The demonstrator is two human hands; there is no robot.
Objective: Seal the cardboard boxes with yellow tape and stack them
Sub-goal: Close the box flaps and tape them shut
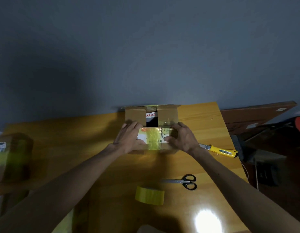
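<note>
At twelve o'clock on the wooden desk (78,140), left hand (129,138) and right hand (182,137), fingers flat, press down the near flap (152,137) of the brown cardboard box (167,115); let go untaped, it could spring up.

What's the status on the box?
Left hand, right hand pressing near flap. Box top gapped, unsealed. Tape roll idle on table; nothing blocking.

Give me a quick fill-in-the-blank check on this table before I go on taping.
1. The left hand and right hand both press on the cardboard ____.
2. The tape roll nearest the person is ____.
3. The scissors have ____ handles.
4. The knife lies on the person's ____ side.
Missing words: box, yellow, black, right.
</note>
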